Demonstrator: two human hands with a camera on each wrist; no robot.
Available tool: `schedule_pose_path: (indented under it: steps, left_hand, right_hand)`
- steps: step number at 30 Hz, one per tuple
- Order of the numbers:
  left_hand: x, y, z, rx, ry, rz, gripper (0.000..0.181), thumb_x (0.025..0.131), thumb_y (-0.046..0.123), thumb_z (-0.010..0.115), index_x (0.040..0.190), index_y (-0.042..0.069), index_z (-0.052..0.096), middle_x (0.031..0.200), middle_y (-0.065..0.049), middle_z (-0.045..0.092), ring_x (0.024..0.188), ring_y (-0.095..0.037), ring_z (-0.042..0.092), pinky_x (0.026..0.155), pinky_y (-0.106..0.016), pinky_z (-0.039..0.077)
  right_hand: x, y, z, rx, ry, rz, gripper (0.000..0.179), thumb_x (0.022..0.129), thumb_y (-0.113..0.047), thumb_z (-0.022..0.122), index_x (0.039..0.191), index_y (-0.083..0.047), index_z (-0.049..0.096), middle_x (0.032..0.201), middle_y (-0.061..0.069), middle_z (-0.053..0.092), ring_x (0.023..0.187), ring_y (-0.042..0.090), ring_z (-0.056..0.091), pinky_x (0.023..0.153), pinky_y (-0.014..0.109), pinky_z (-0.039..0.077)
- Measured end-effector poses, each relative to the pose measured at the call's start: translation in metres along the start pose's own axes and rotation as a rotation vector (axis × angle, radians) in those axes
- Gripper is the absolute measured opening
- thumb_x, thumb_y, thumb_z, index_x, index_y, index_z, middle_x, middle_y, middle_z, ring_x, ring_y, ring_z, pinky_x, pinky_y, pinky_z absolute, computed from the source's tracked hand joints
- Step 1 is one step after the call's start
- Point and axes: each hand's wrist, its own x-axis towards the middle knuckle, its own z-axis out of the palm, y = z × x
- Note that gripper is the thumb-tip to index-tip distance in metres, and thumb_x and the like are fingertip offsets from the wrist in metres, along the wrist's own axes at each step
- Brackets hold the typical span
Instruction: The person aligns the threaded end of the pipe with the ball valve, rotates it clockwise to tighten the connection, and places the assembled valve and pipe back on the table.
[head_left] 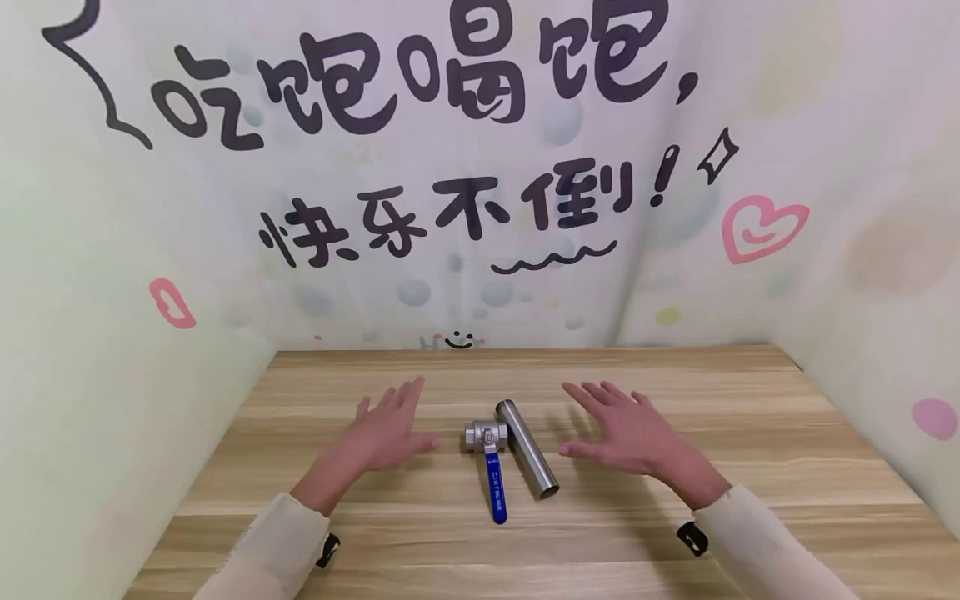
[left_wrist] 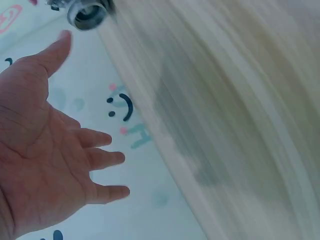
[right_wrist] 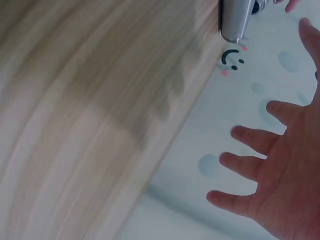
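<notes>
On the table, between the two hands, lies a ball valve (head_left: 487, 435) with a silver body and a blue lever handle (head_left: 496, 492) pointing toward the near edge. A plain metal pipe (head_left: 528, 450) lies slantwise just right of it, close against the valve body. My left hand (head_left: 386, 432) hovers left of the valve, fingers spread and holding nothing; the left wrist view shows its bare palm (left_wrist: 45, 150). To the right of the pipe, my right hand (head_left: 626, 432) is held over the table with fingers apart and nothing in it. Its palm (right_wrist: 290, 170) faces inward in the right wrist view.
The wood-grain table (head_left: 420, 558) ends at a white printed cloth backdrop (head_left: 450, 292) with large dark lettering. Similar cloth walls stand at left and right. Dark bands show at both wrists, by the cream sleeves (head_left: 273, 542).
</notes>
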Motion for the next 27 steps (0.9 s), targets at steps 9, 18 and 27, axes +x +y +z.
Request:
schedule_pose_path:
  steps: [9, 18, 27]
  left_hand:
    - [0.007, 0.024, 0.003, 0.011, 0.000, 0.062, 0.086, 0.090, 0.046, 0.065, 0.153, 0.006, 0.025, 0.142, -0.017, 0.051, 0.134, -0.037, 0.044, 0.110, -0.064, 0.026]
    - [0.014, 0.037, 0.009, -0.031, -0.022, 0.107, 0.076, 0.087, 0.038, 0.070, 0.148, 0.006, 0.038, 0.142, -0.021, 0.049, 0.132, -0.040, 0.044, 0.110, -0.062, 0.032]
    - [0.020, 0.042, 0.016, -0.077, -0.043, 0.157, 0.075, 0.086, 0.033, 0.073, 0.148, 0.008, 0.039, 0.143, -0.022, 0.047, 0.131, -0.038, 0.045, 0.107, -0.052, 0.041]
  right_hand:
    - [0.005, -0.016, 0.008, 0.005, -0.059, -0.043, 0.089, 0.076, -0.075, 0.060, 0.146, -0.023, 0.046, 0.127, 0.011, 0.064, 0.116, 0.032, 0.060, 0.094, 0.058, 0.046]
    - [0.008, -0.028, 0.015, 0.039, -0.070, -0.069, 0.085, 0.075, -0.071, 0.065, 0.141, -0.019, 0.052, 0.118, 0.012, 0.068, 0.108, 0.029, 0.064, 0.086, 0.048, 0.055]
    - [0.011, -0.044, 0.016, 0.099, -0.092, -0.050, 0.084, 0.073, -0.063, 0.072, 0.138, -0.013, 0.054, 0.111, 0.012, 0.070, 0.099, 0.026, 0.066, 0.082, 0.043, 0.056]
